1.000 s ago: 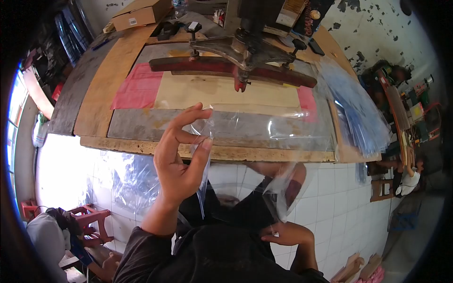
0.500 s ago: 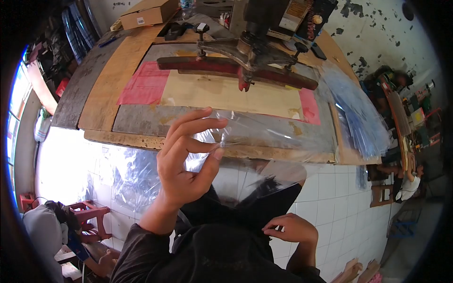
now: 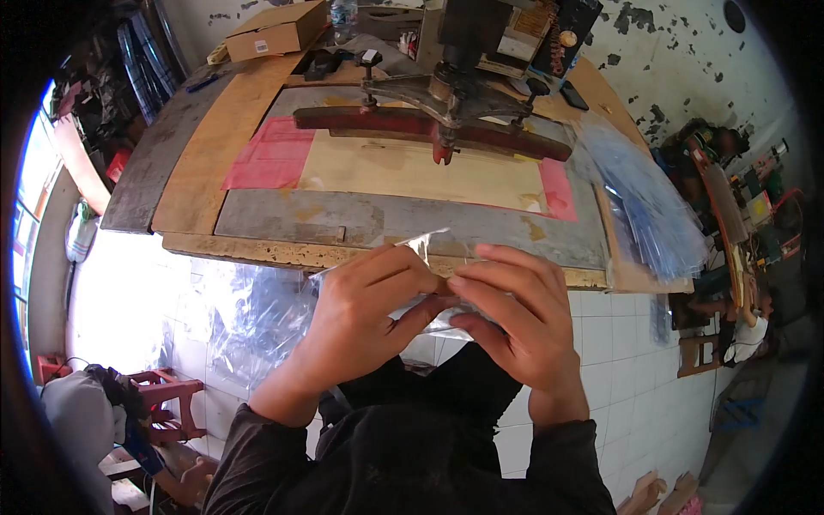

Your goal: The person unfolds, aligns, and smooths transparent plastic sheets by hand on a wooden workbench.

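Note:
My left hand [image 3: 373, 296] and my right hand [image 3: 519, 313] meet just in front of the table's near edge. A clear plastic sheet [image 3: 421, 246] is pinched in the left fingers, its crumpled shiny edge standing up behind them. The right fingertips press on the same plastic close to the left ones; much of the sheet is hidden behind both hands. Beyond them, a press head with a dark red bar [image 3: 378, 120] hangs over a cream panel [image 3: 412, 176] with pink patches [image 3: 270, 154] at its ends.
A stack of clear plastic sheets [image 3: 639, 202] lies on the table's right side. More plastic [image 3: 257, 318] hangs or lies below the front edge at left. A cardboard box [image 3: 276, 33] and a phone [image 3: 573, 96] are farther back. Another person [image 3: 81, 421] sits at lower left beside a red stool [image 3: 167, 395].
My right hand has risen from my lap to the plastic beside my left hand. The left hand has lowered and turned, drawing the sheet off the table edge toward me.

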Demonstrator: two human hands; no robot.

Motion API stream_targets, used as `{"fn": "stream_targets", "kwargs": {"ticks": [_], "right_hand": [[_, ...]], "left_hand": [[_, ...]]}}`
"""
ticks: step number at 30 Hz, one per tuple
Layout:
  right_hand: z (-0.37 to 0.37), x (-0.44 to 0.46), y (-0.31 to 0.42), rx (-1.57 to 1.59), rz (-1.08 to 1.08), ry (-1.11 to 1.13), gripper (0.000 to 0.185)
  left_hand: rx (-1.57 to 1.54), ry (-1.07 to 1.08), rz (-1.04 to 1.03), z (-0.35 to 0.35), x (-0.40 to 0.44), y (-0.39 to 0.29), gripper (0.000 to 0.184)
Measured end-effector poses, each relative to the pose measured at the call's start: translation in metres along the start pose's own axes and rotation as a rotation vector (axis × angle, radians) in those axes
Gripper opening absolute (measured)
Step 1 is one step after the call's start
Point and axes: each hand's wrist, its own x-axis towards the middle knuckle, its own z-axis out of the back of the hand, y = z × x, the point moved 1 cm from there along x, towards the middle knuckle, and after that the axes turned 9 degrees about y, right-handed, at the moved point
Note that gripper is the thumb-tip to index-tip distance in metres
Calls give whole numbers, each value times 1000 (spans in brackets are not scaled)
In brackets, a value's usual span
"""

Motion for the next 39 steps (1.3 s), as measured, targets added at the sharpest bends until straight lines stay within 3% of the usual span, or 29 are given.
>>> {"fn": "stream_targets", "kwargs": {"ticks": [4, 10, 13, 18, 21, 23, 25, 27, 29, 32, 34, 35, 37, 39], "right_hand": [[2, 4, -17, 50, -54, 126, 35], [1, 12, -34, 225, -138, 254, 24], [-11, 3, -53, 394, -153, 214, 20], [-20, -17, -95, 431, -403, -172, 14], [-25, -32, -125, 570, -567, -276, 19], [-36, -39, -136, 566, -596, -256, 20], [-39, -41, -143, 562, -620, -238, 21], [-39, -43, -149, 439, -545, -127, 20], [-47, -49, -157, 511, -572, -150, 20], [-56, -56, -164, 627, -618, -177, 19], [-63, -60, -169, 673, -641, -187, 19], [-66, -62, -172, 679, -626, -192, 19], [-71, -65, -174, 693, -616, -197, 19], [-75, -68, -175, 737, -666, -239, 20]], "left_hand": [[16, 79, 39, 1, 0, 6, 19], [-235, 43, 239, -4, 9, 14, 31], [-192, 122, 306, -2, 15, 18, 38], [113, 238, 333, 18, 1, 41, 23], [282, 184, 354, 30, -1, 57, 18], [330, 166, 349, 35, 7, 66, 16], [399, 125, 176, 35, 15, 85, 14], [391, 131, 170, 35, 20, 102, 14], [385, 141, 160, 35, 22, 110, 14], [357, 80, 162, 37, 16, 118, 13], [105, 58, 369, 44, 6, 130, 14], [108, 64, 371, 44, 2, 137, 14], [-175, -21, 594, 40, -10, 155, 25], [-259, -60, 582, 32, -16, 162, 30]]}}
